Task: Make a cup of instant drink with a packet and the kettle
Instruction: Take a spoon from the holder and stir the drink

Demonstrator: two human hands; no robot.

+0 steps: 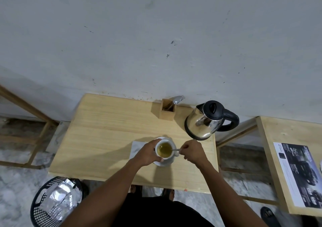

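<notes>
Fingers (157,142) grip cup (164,150), others spoon (176,150); kettle (207,120), holder (167,110) stand behind.

The surface (108,132) was pale, matt wood. The kettle (203,124) had a mirror-bright metal body with a glossy black plastic lid and handle. The cup (171,154) looked like smooth white ceramic, the spoon (175,150) shiny metal, the basket (37,209) black plastic mesh holding crinkled foil (61,197).
</notes>
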